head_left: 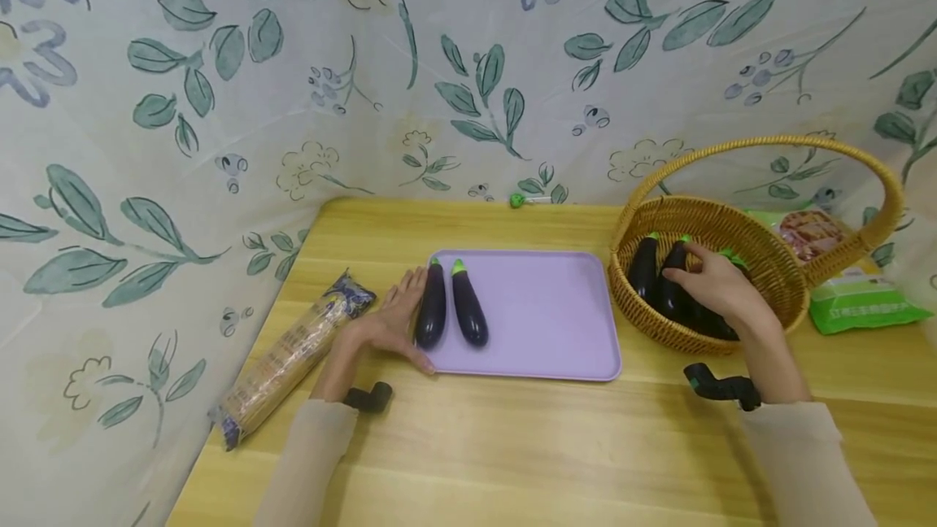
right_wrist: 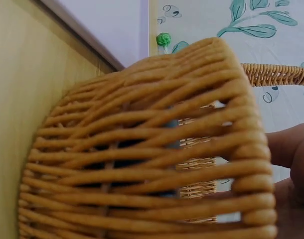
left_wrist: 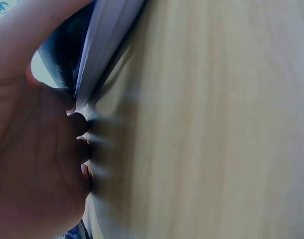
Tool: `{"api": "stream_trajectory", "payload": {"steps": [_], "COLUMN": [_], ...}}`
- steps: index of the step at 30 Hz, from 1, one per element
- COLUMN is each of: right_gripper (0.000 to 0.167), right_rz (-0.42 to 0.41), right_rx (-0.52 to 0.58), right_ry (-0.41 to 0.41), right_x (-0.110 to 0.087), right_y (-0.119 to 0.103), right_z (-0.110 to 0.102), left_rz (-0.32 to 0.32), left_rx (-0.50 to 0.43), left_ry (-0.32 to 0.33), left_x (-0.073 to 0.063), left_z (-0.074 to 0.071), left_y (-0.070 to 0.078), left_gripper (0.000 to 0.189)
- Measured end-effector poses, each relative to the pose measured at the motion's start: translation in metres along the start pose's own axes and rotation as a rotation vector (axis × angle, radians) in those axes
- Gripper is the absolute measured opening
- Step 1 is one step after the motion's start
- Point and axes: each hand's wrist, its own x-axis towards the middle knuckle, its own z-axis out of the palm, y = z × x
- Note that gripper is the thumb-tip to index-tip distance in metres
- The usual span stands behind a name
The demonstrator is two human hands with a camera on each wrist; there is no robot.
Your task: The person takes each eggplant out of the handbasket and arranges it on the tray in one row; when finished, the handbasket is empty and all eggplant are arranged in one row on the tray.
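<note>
Two dark purple eggplants with green caps lie side by side on the left part of a lilac tray (head_left: 542, 315): the outer eggplant (head_left: 432, 309) and the inner eggplant (head_left: 470, 307). My left hand (head_left: 391, 324) rests at the tray's left edge, its fingers extended and thumb by the near corner. In the left wrist view the fingertips meet the table beside the tray wall (left_wrist: 104, 45). Over the wicker basket (head_left: 659, 332), my right hand (head_left: 713, 283) pinches an eggplant (head_left: 672, 283) near its cap. Another eggplant (head_left: 644, 267) lies left of it; more dark eggplant is partly hidden under the hand.
A long clear packet of noodle-like sticks (head_left: 293, 360) lies left of the tray. Behind the basket's right side are green plastic packages (head_left: 864, 299). The basket's tall handle (head_left: 776, 141) arches above it. A small green ball on a stick (head_left: 517, 200) lies at the table's back edge.
</note>
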Motion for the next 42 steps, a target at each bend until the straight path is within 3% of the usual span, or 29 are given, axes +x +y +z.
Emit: {"api": "stream_trajectory", "payload": {"steps": [13, 18, 30, 37, 42], "right_gripper": [0.082, 0.08, 0.07, 0.066, 0.064], "right_rz": [-0.065, -0.066, -0.103, -0.191, -0.205], "right_rx": [0.058, 0.055, -0.07, -0.11, -0.1], "right_ry": [-0.041, -0.007, 0.118, 0.229, 0.256], "right_x": [0.005, 0.008, 0.012, 0.013, 0.011], "right_y": [0.002, 0.002, 0.003, 0.006, 0.007], "right_z": [0.01, 0.014, 0.027, 0.033, 0.034], "left_rz": [0.009, 0.017, 0.018, 0.002, 0.003], "left_rx": [0.014, 0.004, 0.011, 0.015, 0.003], "left_ry": [0.005, 0.004, -0.003, -0.005, -0.006], "left_x": [0.005, 0.001, -0.002, -0.001, -0.004], "left_z": [-0.002, -0.007, -0.011, -0.008, -0.008], "left_y": [0.002, 0.009, 0.014, 0.01, 0.012], "left_gripper": [0.171, 0.171, 0.168, 0.169, 0.17]}}
